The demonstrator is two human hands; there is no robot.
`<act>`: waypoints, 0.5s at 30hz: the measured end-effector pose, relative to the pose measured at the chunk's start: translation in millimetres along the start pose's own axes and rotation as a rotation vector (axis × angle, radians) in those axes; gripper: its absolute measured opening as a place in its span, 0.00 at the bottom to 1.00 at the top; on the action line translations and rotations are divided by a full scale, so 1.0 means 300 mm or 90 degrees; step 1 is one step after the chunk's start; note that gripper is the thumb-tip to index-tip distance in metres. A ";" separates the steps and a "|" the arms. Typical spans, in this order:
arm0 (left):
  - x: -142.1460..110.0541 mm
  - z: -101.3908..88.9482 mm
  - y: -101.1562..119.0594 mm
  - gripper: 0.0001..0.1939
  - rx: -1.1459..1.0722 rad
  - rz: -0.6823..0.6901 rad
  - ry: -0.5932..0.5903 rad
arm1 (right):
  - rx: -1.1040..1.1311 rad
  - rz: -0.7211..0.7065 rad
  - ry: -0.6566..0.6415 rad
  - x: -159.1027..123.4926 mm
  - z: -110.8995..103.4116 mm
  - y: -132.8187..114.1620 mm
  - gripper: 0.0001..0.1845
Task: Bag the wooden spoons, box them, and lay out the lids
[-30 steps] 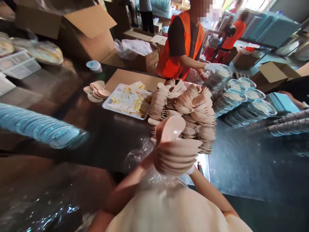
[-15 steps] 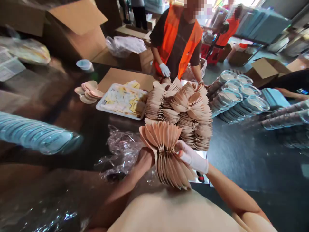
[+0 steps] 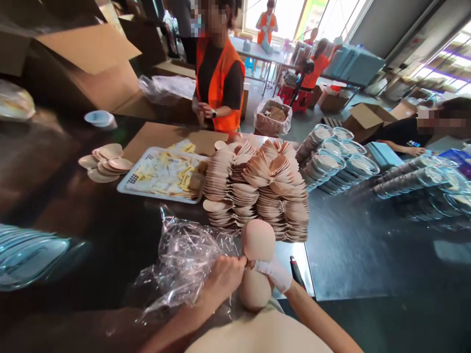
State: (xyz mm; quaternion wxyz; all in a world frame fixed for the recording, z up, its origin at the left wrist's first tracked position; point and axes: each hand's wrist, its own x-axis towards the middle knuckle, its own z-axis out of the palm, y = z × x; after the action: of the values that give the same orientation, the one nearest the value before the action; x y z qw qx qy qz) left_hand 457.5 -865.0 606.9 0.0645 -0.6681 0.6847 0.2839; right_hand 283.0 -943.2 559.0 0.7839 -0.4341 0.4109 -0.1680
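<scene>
We see a bundle of wooden spoons [image 3: 256, 264] held close to the body, just in front of the big pile of spoons [image 3: 257, 189] that stands on the dark, glossy worktop [image 3: 368, 245]. The spoons are thin, matte and pale brown, with rounded oval bowls; in the bundle we look at the flat face of one bowl above the hands and another below them. The left hand [image 3: 222, 277] is closed around the narrow middle of the bundle from the left side, fingers curled tight. The right hand [image 3: 274, 272], with white wrapping on its fingers, pinches the same middle part from the right, so both hands meet there. Just left of the pile and touching the left hand lies a crumpled clear plastic bag [image 3: 184, 260], shiny and wrinkled. Further left of the pile is a white perforated tray [image 3: 128, 184] with small yellow and white paper packets, and beyond it some loose flat spoons [image 3: 105, 164]. To the right of the pile lie rows of stacked transparent round lids [image 3: 331, 162]. Behind the pile stands a person in an orange vest [image 3: 219, 78].
</scene>
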 end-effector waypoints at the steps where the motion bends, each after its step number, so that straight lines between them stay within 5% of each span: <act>1: -0.004 -0.023 -0.009 0.21 -0.009 -0.018 -0.009 | 0.022 0.012 0.010 -0.009 -0.031 -0.029 0.34; 4: 0.003 -0.084 -0.047 0.19 -0.048 -0.053 -0.035 | 0.063 0.029 0.067 -0.030 -0.171 -0.199 0.34; 8: 0.103 -0.138 -0.089 0.18 -0.170 -0.011 -0.059 | -0.042 -0.061 0.098 0.018 -0.366 -0.623 0.34; 11: 0.248 -0.184 -0.090 0.26 -0.316 0.040 -0.042 | -0.237 -0.175 0.138 0.162 -0.443 -0.989 0.29; 15: 0.488 -0.255 -0.057 0.40 -0.512 0.064 -0.028 | -0.588 -0.130 0.167 0.463 -0.434 -1.324 0.12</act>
State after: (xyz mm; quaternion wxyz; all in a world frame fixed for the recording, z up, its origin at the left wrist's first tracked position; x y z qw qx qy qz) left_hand 481.6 -1029.0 596.8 -0.2011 -0.5996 0.5494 0.5461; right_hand 301.5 -1325.1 777.7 0.4304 -0.7499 0.4928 -0.0976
